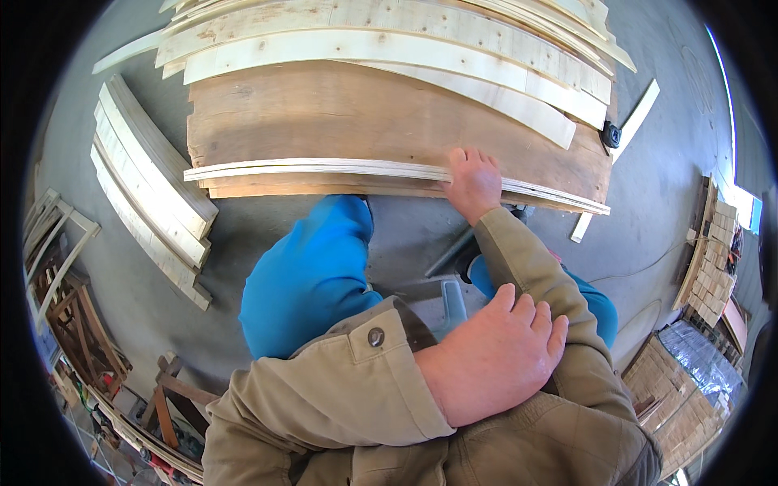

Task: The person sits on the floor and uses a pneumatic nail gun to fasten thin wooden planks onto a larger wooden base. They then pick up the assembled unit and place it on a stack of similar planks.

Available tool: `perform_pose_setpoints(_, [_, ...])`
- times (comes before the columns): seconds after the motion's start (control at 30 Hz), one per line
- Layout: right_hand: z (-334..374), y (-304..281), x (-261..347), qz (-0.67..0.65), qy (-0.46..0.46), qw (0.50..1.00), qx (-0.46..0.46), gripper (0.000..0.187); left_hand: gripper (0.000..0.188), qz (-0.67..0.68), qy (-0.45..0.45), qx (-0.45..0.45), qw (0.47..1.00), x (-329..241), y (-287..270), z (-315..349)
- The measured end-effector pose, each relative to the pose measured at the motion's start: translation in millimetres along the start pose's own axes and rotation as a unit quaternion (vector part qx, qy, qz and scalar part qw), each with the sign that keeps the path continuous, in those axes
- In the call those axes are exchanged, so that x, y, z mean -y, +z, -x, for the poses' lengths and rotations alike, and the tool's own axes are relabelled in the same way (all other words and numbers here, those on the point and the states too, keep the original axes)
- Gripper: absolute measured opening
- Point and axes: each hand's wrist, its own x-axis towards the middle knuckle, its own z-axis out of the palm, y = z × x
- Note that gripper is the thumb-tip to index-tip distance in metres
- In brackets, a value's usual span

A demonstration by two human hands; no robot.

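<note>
My right hand is closed over a bundle of thin, pale wooden strips, its fingers bent over the far side. The strips lie along the near edge of a brown plywood board. Across my body, my left hand rests against the right sleeve, back of the hand up. Its fingers are slightly apart and nothing shows in it; the fingertips are partly hidden. Long pale planks lie piled on the far part of the board.
Curved pale planks lie on the grey floor at the left. By the board's right edge sits a small black device, perhaps a tape measure. A blue object stands between my legs. Stacked wood blocks are at the lower right, wooden frames at the left.
</note>
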Motion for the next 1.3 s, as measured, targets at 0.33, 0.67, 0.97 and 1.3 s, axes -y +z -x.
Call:
perform_pose_setpoints(0.33, [-29.6,-6.6,-11.5,-0.015,0.024,0.996,0.082,0.049,0.048,-0.015,0.014,-0.011,1.000,4.1,-8.7,-1.8])
perform_pose_setpoints(0.67, [-41.3,-12.7,-28.8,-0.060,0.016,0.996,0.066,0.070,0.049,-0.003,0.026,-0.010,1.000,7.8,-7.4,-3.8])
perform_pose_setpoints(0.97, [-33.8,-6.1,-35.2,-0.110,0.009,0.992,0.069,0.065,0.048,-0.004,0.021,-0.022,1.000,7.5,-7.1,-3.1])
perform_pose_setpoints(1.3, [-150.3,-75.6,-80.2,0.001,-0.067,0.989,-0.135,0.086,0.050,0.019,0.000,0.023,1.000,10.8,-18.9,3.6])
